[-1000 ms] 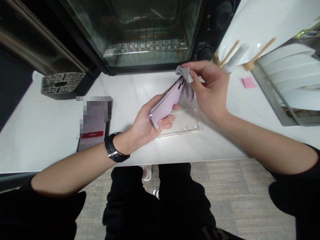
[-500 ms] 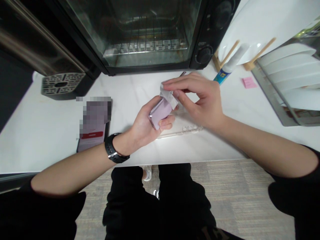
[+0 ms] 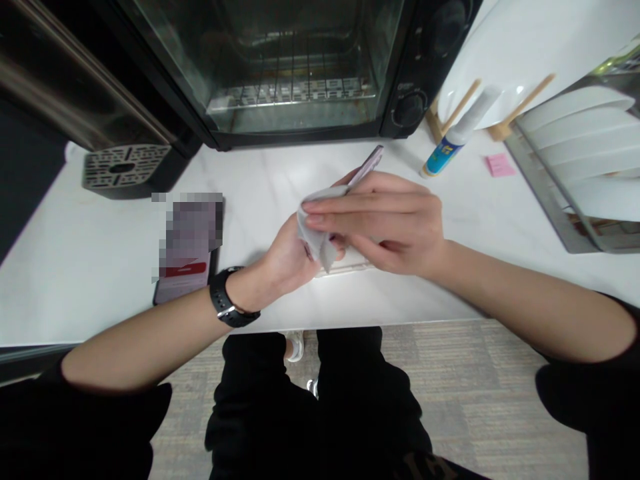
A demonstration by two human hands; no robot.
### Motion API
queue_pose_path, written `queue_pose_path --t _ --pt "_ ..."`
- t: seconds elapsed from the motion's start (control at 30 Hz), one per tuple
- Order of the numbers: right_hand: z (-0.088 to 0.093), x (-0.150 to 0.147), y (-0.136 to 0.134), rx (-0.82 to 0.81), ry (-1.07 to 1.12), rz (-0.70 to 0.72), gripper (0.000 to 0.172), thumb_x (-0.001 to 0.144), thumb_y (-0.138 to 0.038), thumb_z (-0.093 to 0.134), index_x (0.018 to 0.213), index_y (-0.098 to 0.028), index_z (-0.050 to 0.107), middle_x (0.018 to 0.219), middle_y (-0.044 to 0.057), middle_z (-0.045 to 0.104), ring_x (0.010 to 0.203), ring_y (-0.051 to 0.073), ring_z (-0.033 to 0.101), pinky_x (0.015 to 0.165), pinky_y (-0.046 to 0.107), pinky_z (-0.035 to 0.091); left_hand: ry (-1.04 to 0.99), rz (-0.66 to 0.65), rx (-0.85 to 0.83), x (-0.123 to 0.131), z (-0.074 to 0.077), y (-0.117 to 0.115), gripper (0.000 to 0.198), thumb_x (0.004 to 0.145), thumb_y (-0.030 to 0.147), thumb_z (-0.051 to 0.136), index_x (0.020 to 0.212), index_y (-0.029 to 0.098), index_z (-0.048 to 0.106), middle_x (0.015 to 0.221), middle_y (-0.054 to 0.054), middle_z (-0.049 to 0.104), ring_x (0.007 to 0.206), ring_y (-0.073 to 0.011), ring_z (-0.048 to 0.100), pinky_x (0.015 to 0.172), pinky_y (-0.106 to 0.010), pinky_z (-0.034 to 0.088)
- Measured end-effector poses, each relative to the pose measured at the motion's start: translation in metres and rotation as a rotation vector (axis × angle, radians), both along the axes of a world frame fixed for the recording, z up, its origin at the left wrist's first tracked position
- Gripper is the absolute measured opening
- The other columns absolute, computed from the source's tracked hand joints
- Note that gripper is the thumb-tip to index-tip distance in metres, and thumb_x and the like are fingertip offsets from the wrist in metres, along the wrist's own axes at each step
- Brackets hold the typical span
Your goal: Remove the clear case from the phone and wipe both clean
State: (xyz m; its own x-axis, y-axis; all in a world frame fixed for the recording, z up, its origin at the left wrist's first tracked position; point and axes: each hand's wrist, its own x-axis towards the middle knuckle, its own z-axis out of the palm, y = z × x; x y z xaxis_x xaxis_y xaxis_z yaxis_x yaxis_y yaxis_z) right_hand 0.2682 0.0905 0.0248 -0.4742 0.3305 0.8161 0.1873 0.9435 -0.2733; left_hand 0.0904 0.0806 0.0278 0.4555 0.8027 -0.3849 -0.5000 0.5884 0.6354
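White counter, lilac phone clasped in left grip, right grip holding grey cloth over its near end

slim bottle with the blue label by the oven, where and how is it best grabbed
Probably around the blue-labelled lower body of the slim, white-topped bottle, coming from the person's side. It looks upright on the white marbled counter, and its narrow, tube-like body should suit wrapped fingers. The pale wooden stand shows beyond its upper part, making that side likely more awkward.
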Motion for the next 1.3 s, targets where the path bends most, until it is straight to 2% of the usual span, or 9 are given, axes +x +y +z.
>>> queue_pose_path --t 0.17,0.27,0.4,0.6,0.87,1.0,1.13,1.23,1.3 --pt "0.005 0.003 0.005 -0.239 0.041 -0.174 0.028 0.11 -0.029 0.058 0.12 -0.036 0.083 0.125 -0.003 0.087 0.116 0.023 0.084 0.101 0.048 0.066 -0.058 -0.043 0.065 -0.001 0.005 0.0 0.039 0.108 0.037 0.054 0.076 0.017 0.064 0.064 0.001 0.059 0.044 -0.0058 0.04 0.045 -0.02 0.033" --pt "0.004 0.003 0.008 -0.273 0.055 -0.252 0.028 0.11 -0.035 0.057 0.115 -0.035 0.084 0.12 -0.003 0.088 0.116 0.025 0.083 0.106 0.051 0.065 -0.066 -0.063 0.049 -0.001 0.006 0.0 0.037 0.109 0.035 0.049 0.082 0.017 0.065 0.069 0.0 0.063 0.044 -0.0056 0.04 0.045 -0.019 0.032" --pt "0.0 0.004 0.012 -0.254 0.157 -0.289 0.024 0.108 -0.033 0.062 0.108 -0.031 0.086 0.111 0.002 0.089 0.109 0.025 0.083 0.1 0.046 0.066 -0.033 -0.081 0.034 -0.002 0.006 0.002 0.033 0.108 0.035 0.049 0.088 0.016 0.067 0.079 -0.003 0.069 0.044 -0.0047 0.038 0.044 -0.02 0.032" --pt "-0.006 0.005 0.021 -0.458 0.298 -0.303 0.017 0.106 -0.036 0.069 0.107 -0.033 0.086 0.111 0.001 0.088 0.107 0.024 0.082 0.089 0.039 0.068 -0.028 -0.095 0.01 -0.003 0.008 0.003 0.031 0.108 0.04 0.049 0.099 0.017 0.068 0.082 -0.003 0.067 0.045 -0.0046 0.038 0.044 -0.02 0.03" --pt "-0.019 0.009 0.041 -0.596 0.512 -0.314 0.008 0.103 -0.03 0.075 0.106 -0.029 0.083 0.109 0.001 0.087 0.102 0.021 0.08 0.097 0.038 0.067 -0.039 -0.088 0.019 -0.004 0.009 0.002 0.033 0.105 0.037 0.049 0.126 0.019 0.067 0.085 -0.003 0.066 0.045 -0.005 0.038 0.045 -0.02 0.031" --pt "-0.019 0.011 0.043 -0.58 0.481 -0.342 0.008 0.102 -0.03 0.076 0.105 -0.031 0.083 0.107 0.0 0.088 0.098 0.02 0.08 0.093 0.037 0.067 -0.042 -0.092 0.044 -0.005 0.007 0.001 0.037 0.102 0.04 0.055 0.129 0.018 0.068 0.088 -0.004 0.068 0.047 -0.0046 0.039 0.046 -0.02 0.032" --pt "-0.012 0.011 0.038 -0.496 0.414 -0.393 0.023 0.102 -0.017 0.069 0.103 -0.033 0.085 0.108 -0.002 0.088 0.1 0.019 0.081 0.092 0.035 0.067 -0.043 -0.092 0.043 -0.005 0.007 0.001 0.036 0.103 0.04 0.054 0.128 0.019 0.069 0.088 -0.004 0.067 0.046 -0.0044 0.039 0.046 -0.02 0.032" --pt "-0.008 0.008 0.032 -0.461 0.39 -0.358 0.031 0.101 -0.011 0.066 0.101 -0.034 0.086 0.112 -0.003 0.089 0.11 0.018 0.082 0.091 0.031 0.067 -0.05 -0.089 0.02 -0.005 0.008 0.0 0.032 0.104 0.039 0.052 0.123 0.02 0.069 0.085 -0.004 0.067 0.046 -0.0052 0.04 0.046 -0.02 0.031" --pt "-0.007 0.006 0.028 -0.48 0.366 -0.315 0.026 0.103 -0.016 0.068 0.102 -0.034 0.086 0.115 -0.002 0.088 0.112 0.019 0.082 0.085 0.03 0.067 -0.053 -0.085 0.01 -0.005 0.008 0.001 0.029 0.104 0.04 0.052 0.116 0.019 0.069 0.083 -0.003 0.066 0.047 -0.0055 0.04 0.046 -0.02 0.031"
